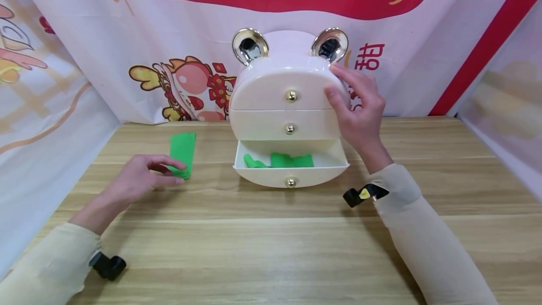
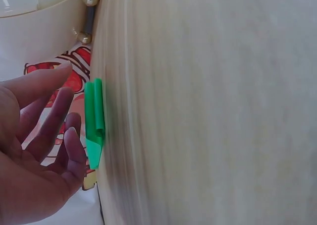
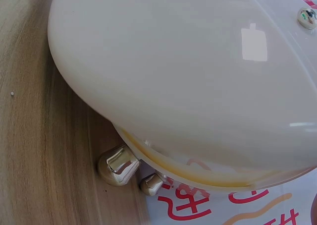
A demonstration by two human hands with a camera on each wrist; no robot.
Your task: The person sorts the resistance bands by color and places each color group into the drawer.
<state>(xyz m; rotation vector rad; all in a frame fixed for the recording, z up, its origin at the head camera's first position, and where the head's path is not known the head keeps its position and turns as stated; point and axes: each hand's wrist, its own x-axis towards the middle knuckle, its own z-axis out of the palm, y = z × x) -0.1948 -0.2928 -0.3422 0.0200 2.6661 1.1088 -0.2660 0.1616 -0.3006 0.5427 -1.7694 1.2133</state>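
A glossy white drawer box with round metallic eyes stands at the back. Its bottom drawer is pulled out, with green pieces inside. My right hand rests on the box's upper right edge, thumb at the front and index finger near the eye; its other fingers are hidden. To the left, a flat green rectangular piece lies on the table, showing rolled-looking edges in the left wrist view. My left hand is beside its near end, fingers loosely bent, with nothing visible between them.
The wooden table carries the box and the green piece. Behind it hangs a red and white printed cloth. White cloth also borders the left side. Small gold knobs project from the drawer fronts.
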